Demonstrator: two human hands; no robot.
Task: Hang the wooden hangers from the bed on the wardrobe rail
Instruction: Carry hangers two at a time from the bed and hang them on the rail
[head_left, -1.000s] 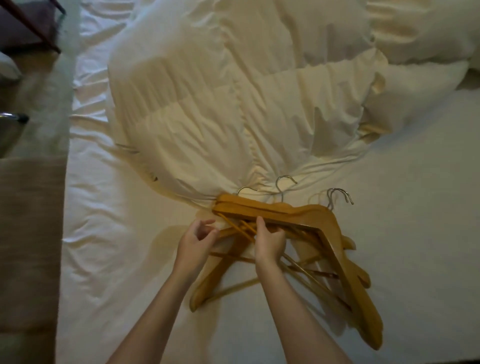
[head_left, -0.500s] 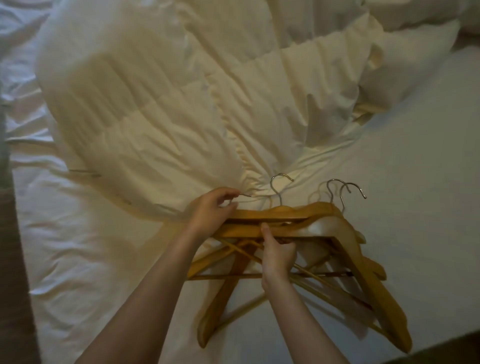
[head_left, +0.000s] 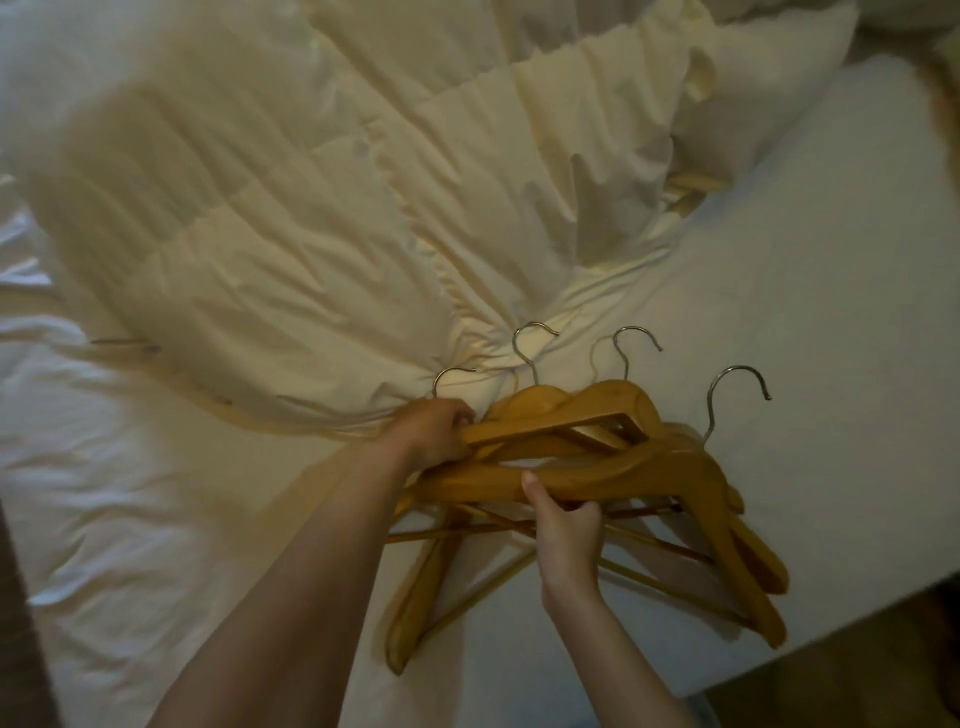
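Right hand (head_left: 566, 525): nearest the camera. Thumb lies on top of the front hanger's shoulder and the fingers curl under it, gripping the bundle.

Wooden hangers (head_left: 649, 467): a stacked, fanned bundle over the near edge of the bed (head_left: 805, 312). Lower arms and crossbars splay toward the camera. Whether the lowest ones touch the sheet cannot be told.

Left hand (head_left: 431, 434): just behind and to the left of the right hand. Fingers are curled round the left ends of the upper hangers.

Metal hooks (head_left: 737, 395): four are visible and point away from the camera. The left ones overlap the edge of the duvet (head_left: 311, 208).

Duvet: cream and rumpled, it covers the far and left part of the bed. A further wooden piece (head_left: 691, 184) protrudes from under its right edge, well apart from the bundle.
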